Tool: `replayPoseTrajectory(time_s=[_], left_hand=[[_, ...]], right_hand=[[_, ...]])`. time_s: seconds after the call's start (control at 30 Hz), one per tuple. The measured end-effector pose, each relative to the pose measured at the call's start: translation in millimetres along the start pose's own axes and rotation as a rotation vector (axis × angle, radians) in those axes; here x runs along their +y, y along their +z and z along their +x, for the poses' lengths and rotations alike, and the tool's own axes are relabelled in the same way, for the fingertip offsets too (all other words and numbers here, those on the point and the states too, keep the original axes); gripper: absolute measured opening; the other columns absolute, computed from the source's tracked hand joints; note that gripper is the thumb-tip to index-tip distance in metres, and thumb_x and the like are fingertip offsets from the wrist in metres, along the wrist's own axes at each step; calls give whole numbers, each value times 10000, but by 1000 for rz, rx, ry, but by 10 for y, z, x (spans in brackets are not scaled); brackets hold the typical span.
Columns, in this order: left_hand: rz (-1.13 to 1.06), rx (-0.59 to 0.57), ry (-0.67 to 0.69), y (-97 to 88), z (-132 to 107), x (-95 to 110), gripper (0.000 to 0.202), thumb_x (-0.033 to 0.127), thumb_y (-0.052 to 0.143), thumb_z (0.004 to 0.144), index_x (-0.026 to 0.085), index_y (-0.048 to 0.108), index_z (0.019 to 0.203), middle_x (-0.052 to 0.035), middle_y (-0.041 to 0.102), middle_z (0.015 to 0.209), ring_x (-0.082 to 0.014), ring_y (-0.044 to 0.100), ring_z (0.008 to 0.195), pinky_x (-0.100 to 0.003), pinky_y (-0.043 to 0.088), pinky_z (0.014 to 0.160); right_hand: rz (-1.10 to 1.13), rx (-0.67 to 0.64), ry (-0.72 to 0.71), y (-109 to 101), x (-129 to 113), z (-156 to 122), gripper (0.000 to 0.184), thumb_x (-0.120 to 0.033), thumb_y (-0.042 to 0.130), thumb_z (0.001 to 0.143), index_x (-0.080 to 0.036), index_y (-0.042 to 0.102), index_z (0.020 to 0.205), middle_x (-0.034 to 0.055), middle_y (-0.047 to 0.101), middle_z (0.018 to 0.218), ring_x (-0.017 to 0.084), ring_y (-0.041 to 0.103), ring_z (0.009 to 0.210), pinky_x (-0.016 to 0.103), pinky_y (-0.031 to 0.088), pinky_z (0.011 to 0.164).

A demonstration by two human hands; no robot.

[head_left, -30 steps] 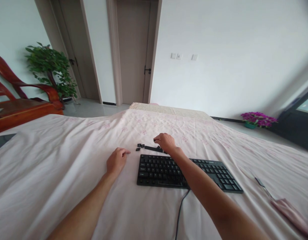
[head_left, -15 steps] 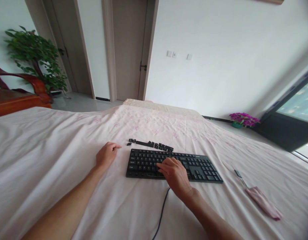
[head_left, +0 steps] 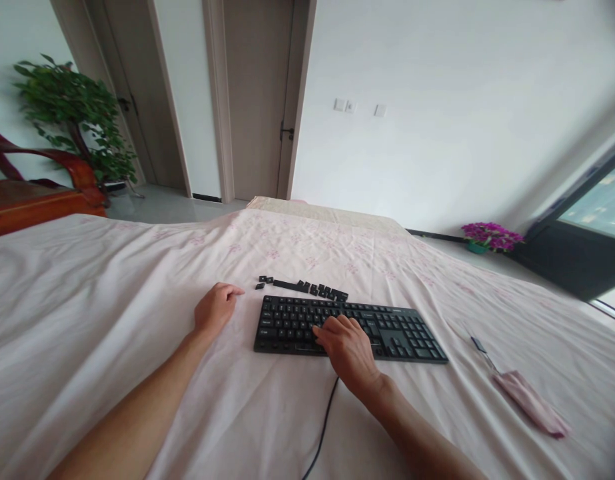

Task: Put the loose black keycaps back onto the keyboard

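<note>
At the far left, a red-brown wooden armchair (head_left: 42,200) stands on the floor beyond the bed, with a leafy green potted plant (head_left: 74,110) behind it. Two beige doors (head_left: 257,100) are set in the wall further along.

The bed is covered by a pale pink sheet with a faint floral print (head_left: 112,300), and everything else lies on it. The left hand (head_left: 214,310) rests on the sheet just left of the keyboard. Its fingers (head_left: 232,290) are curled loosely inward, with nothing visible in them. Its fingertips are near the leftmost of the loose black keycaps (head_left: 302,287), which lie in a row on the sheet along the keyboard's far edge, just beside it.

The flat black computer keyboard (head_left: 407,333) lies across the middle of the bed. Its thin black cable (head_left: 323,427) runs off the near edge toward the camera. The right hand (head_left: 350,347) lies on the keyboard's near middle, palm down, with its fingers (head_left: 327,330) bent onto the keys. Whether they pinch a key or only press on it cannot be told.

Further right, well apart from the keyboard, a folded pink cloth pouch (head_left: 530,403) lies on the sheet with a small dark-tipped tool (head_left: 480,347) at its far end. Beyond the bed, purple flowers in a green pot (head_left: 490,235) stand on the floor beside a dark-framed window (head_left: 582,247).
</note>
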State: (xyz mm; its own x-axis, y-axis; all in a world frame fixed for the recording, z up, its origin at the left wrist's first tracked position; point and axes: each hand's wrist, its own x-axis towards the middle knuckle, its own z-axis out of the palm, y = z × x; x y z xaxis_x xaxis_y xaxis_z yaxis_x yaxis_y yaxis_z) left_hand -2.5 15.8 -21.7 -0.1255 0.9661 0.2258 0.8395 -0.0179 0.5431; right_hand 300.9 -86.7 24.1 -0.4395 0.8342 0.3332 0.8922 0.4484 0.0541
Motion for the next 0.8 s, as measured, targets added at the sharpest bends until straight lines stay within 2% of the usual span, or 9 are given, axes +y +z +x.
replayPoseTrajectory(time_s=[0.17,0.27,0.43,0.6,0.67,0.8], left_hand=[[3,2,-11,-21,-8,20,304,196,433,821,313,707,882,55,654,1103,-145,606,979,-239,436,772],[3,2,-9,-27,-14,25,304,196,433,822,311,706,886,55,652,1105,-143,607,979,-236,437,772],[11,1,-6,-34,-27,32,309,188,431,824,311,706,891,53,651,1109,-143,607,980,-232,440,770],[14,-9,-6,-37,-25,41,302,182,441,831,301,710,898,44,651,1115,-145,609,981,-232,446,774],[15,-5,-4,-30,-22,37,301,183,441,835,296,711,902,39,651,1118,-145,608,984,-230,447,780],[17,5,0,-12,-20,15,305,185,437,837,304,710,902,46,651,1115,-143,607,982,-231,447,782]], right_hand=[[-55,6,-22,14,-30,-10,112,-221,566,903,-249,655,965,8,585,787,163,470,779,322,260,674],[-87,-8,-42,-6,-55,-24,181,-183,543,906,-221,626,1062,27,592,835,174,472,799,329,280,689],[-107,-54,-68,-42,-89,-57,324,-100,539,860,-177,575,1173,58,594,892,196,474,836,347,308,698],[-91,-89,-64,-56,-101,-100,435,-38,520,811,-181,550,1221,65,593,915,197,480,851,346,328,697],[-62,-96,-39,-76,-93,-95,425,-48,514,821,-204,562,1213,57,592,902,191,484,853,336,333,697],[43,-71,41,-125,-80,-42,272,-122,500,875,-238,638,1078,37,586,875,170,488,846,303,354,745]])
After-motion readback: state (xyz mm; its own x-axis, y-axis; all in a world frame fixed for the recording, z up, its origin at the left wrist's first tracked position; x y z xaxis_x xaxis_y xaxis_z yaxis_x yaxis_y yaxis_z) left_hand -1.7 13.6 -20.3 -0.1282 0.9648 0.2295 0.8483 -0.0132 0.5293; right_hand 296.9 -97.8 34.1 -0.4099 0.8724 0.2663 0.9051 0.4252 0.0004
